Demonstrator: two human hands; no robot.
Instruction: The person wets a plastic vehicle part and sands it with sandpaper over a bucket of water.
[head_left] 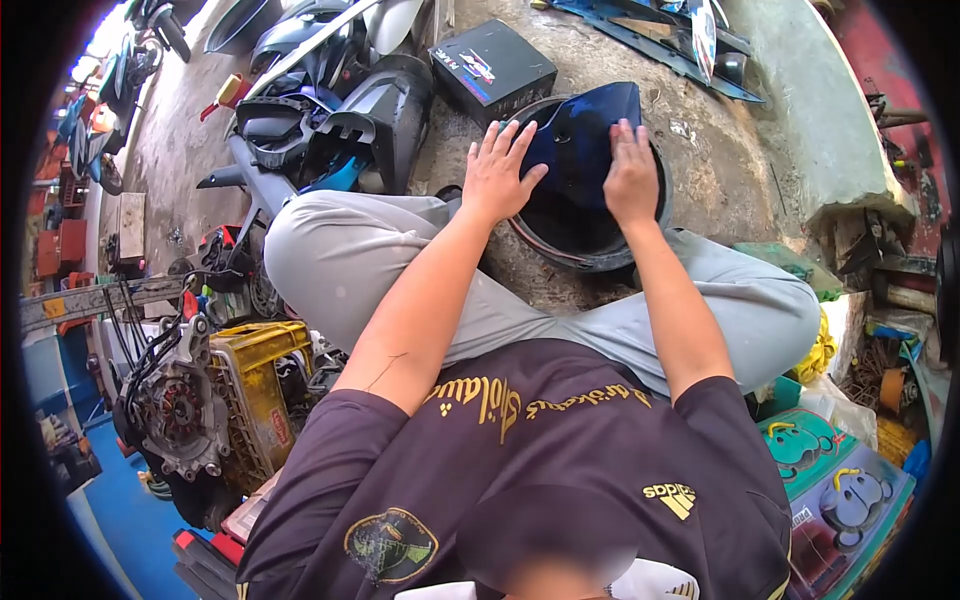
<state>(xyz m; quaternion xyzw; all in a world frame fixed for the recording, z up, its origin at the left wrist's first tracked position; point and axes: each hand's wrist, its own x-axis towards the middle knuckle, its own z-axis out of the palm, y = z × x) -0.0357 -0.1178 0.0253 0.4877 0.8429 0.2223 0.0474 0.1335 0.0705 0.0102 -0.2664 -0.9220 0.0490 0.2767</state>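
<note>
A dark blue glossy panel [598, 112], like a motorcycle body part, stands tilted in a round black basin [575, 262] on the floor between my legs. My right hand [632, 178] grips the panel's right edge with its fingers close together. My left hand [500, 172] is spread flat at the basin's left side, palm down, fingertips near the panel's left edge. Whether it touches the panel I cannot tell. The panel's lower end is in shadow inside the basin.
Behind the basin sits a black box [492, 70]. Grey and black motorcycle fairings [375, 115] are piled at the left. More blue panels [650, 45] lie at the far right. A yellow crate [255, 385] and an engine part [180, 400] stand by my left side.
</note>
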